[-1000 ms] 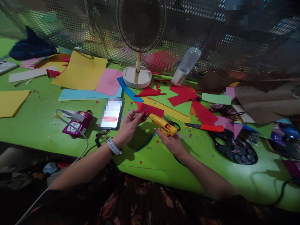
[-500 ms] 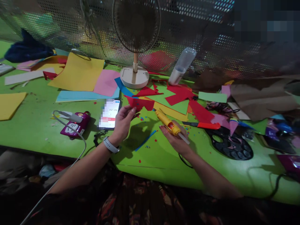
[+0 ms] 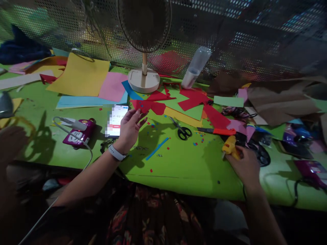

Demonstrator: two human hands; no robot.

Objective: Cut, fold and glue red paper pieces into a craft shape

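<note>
The right hand (image 3: 245,166) has its grip closed on the handle of the yellow glue gun (image 3: 230,145), low over the near right of the desk (image 3: 178,166). The gun's barrel slants near-left, nozzle down. The left hand (image 3: 129,126) hovers palm-up, fingers loosely spread, their tips at a red paper cutout (image 3: 149,106); I cannot tell whether they pinch it.

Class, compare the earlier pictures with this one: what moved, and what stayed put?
The right hand carried the glue gun rightward and lowered it toward the table, uncovering the scissors. The left hand stayed by the red paper; fan, phone and bottle unchanged.
</note>
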